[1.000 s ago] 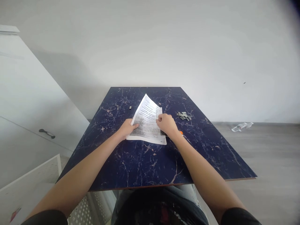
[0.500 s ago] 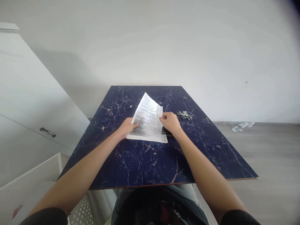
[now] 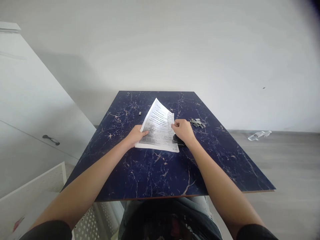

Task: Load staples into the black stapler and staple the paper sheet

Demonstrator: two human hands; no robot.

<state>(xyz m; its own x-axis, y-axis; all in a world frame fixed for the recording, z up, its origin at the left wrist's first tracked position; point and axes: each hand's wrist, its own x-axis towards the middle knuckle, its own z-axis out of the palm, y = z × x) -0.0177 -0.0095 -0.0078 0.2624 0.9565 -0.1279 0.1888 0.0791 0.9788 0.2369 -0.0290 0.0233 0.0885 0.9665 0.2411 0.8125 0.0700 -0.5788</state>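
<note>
A printed paper sheaf lies on the dark blue marble-patterned table, its far end curled upward. My left hand holds the paper's left edge, thumb on top. My right hand is closed in a pinch on the paper's right edge. Under my right hand sits a black object, mostly hidden by the hand and the paper.
A heap of small grey metal clips lies just right of my right hand. A small dark piece rests on the table's far left. A white cabinet stands at left, and a plastic bottle lies on the floor.
My right hand has shifted right from over the page to its right edge. The black object beneath it shows more. An orange bit by my wrist is no longer seen.
</note>
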